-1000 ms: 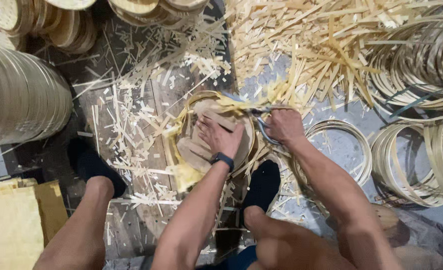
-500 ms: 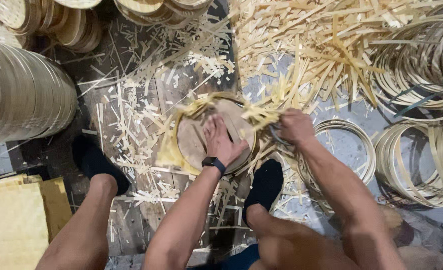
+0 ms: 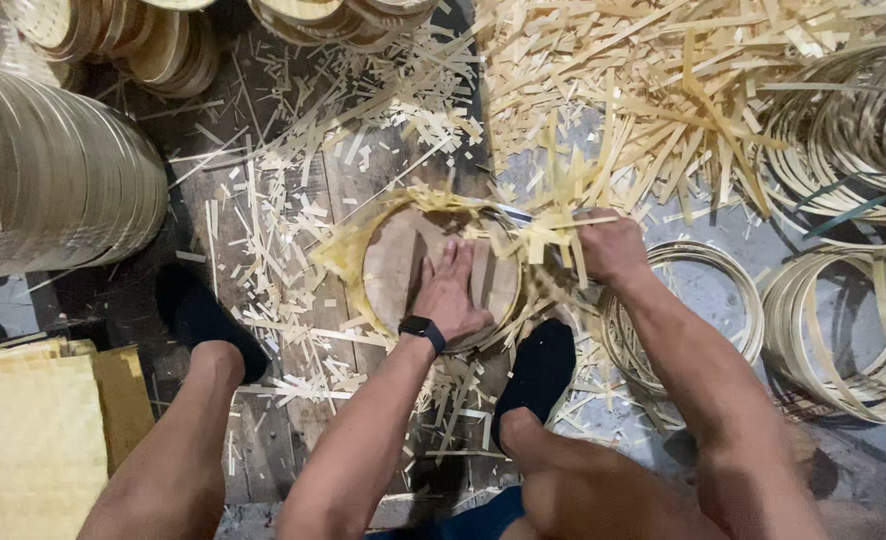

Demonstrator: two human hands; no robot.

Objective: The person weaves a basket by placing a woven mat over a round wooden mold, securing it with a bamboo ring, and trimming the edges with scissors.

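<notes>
Your left hand [image 3: 450, 295] lay flat on the round woven bamboo disc [image 3: 403, 270], fingers spread and pressing it down against the plank floor [image 3: 293, 440] between your feet. Your right hand [image 3: 611, 248] sat at the disc's right edge, fingers curled shut around something among the protruding strip ends [image 3: 548, 235]; a thin metal blade [image 3: 508, 212] seemed to run from that fist toward the rim, though the strips hid most of it (I could not tell which tool it was). The disc sat ringed by a bamboo hoop [image 3: 348, 255], with untrimmed ends sticking out all round.

The risks, as I judged them: your left fingertips lay near the line of the blade, so a slip along the rim could have caught them. The disc rested on loose bamboo offcuts [image 3: 273, 225], which could have let it slide or spin under your palm. Your feet in black socks [image 3: 541, 370] flanked the work closely, and sharp slivers lay all about them.

Stacked finished discs [image 3: 53, 180] stood on edge to the left, empty bamboo rings [image 3: 693, 310] lay to the right, and a woven mat [image 3: 28, 440] lay at the lower left.
</notes>
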